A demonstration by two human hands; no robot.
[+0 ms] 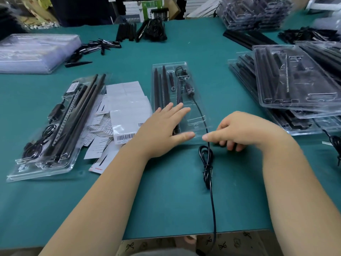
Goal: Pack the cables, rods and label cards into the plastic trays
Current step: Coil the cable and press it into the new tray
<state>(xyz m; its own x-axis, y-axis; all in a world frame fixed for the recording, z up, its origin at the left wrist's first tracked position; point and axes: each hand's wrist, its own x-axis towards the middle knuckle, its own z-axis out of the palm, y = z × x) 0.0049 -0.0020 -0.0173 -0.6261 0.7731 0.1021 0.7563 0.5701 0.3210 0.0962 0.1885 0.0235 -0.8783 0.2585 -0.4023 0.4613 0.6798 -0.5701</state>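
Holding the tray (200, 124) flat under straight left-hand fingers (176, 109) helps; right fingers (231, 144) look curled near the cable (207, 159), grip unclear. I'd coil the slack before seating it.

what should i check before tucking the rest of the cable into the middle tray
1. Tray held steady: ok, the left hand lies flat on its near end.
2. Rods seated in their slots: ok, they lie straight along the tray's left side.
3. Cable plug end in the tray: ok, it sits in the upper right pocket.
4. Cable bundle inside the tray: not ok, it lies on the green mat and the tail runs off the table edge.
5. Right hand grip on the cable: cannot tell, its curled fingers hide the contact.
6. Label card in this tray: cannot tell; loose cards lie to its left.
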